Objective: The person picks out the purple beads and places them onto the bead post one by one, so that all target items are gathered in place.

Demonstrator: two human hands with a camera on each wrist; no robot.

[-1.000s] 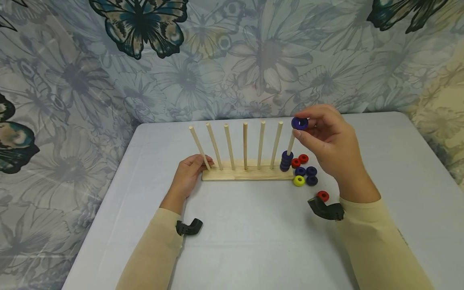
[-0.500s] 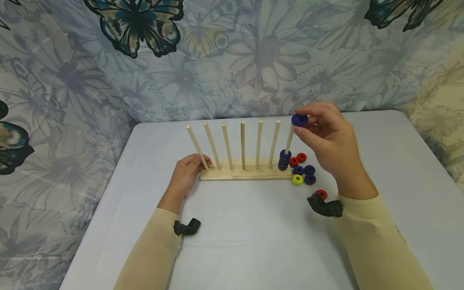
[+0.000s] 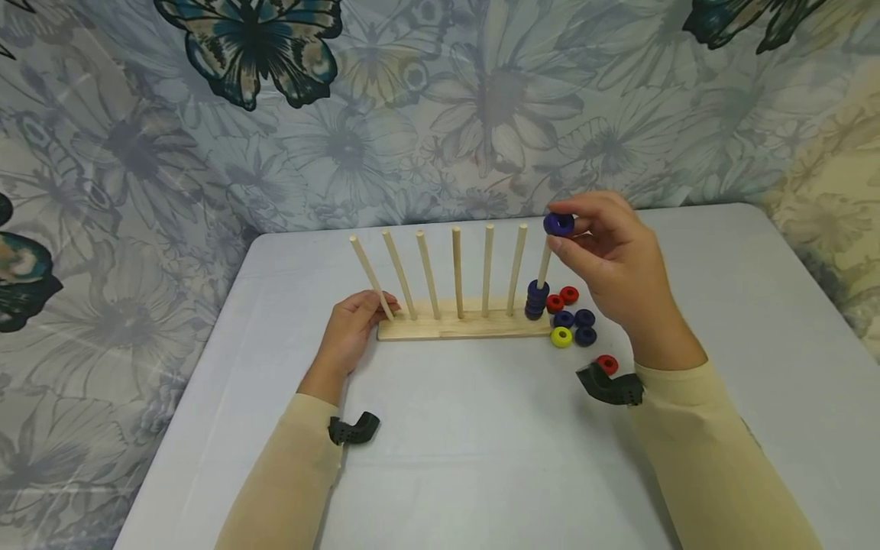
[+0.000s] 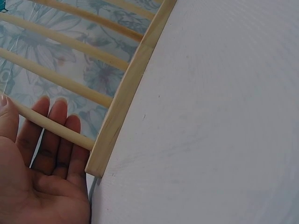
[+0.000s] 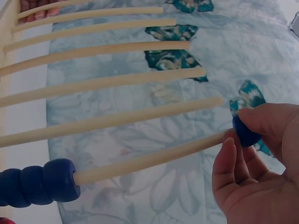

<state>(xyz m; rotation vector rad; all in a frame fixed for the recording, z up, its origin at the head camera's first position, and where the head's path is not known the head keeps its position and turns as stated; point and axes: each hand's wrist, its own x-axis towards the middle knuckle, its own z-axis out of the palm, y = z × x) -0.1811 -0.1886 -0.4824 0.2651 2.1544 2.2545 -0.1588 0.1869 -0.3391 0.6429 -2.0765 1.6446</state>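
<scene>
A wooden stand [image 3: 474, 328] with a row of upright pegs sits on the white table. My right hand [image 3: 615, 263] pinches a dark blue ring [image 3: 559, 224] between thumb and fingers at the top of the rightmost peg [image 5: 154, 161]. Whether the peg tip has entered the ring is hidden by the fingers. Lower on that peg is a stack of several blue rings [image 3: 536, 299]. At the stand's other end, my left hand [image 3: 349, 328] holds the leftmost peg [image 4: 56, 127] near its foot, thumb on one side and fingers behind it.
Right of the stand lie loose rings: several blue ones [image 3: 585, 336], a yellow ring [image 3: 561, 337] and red rings [image 3: 568, 294]. One red ring [image 3: 607, 364] lies nearer, partly behind the right wrist camera [image 3: 608, 386]. Patterned cloth [image 3: 495, 114] rises behind the table.
The blue ring and my right hand have shifted slightly left, nearer the rightmost peg's top. The left hand keeps its place on the stand. The whole head view has drifted a little.
</scene>
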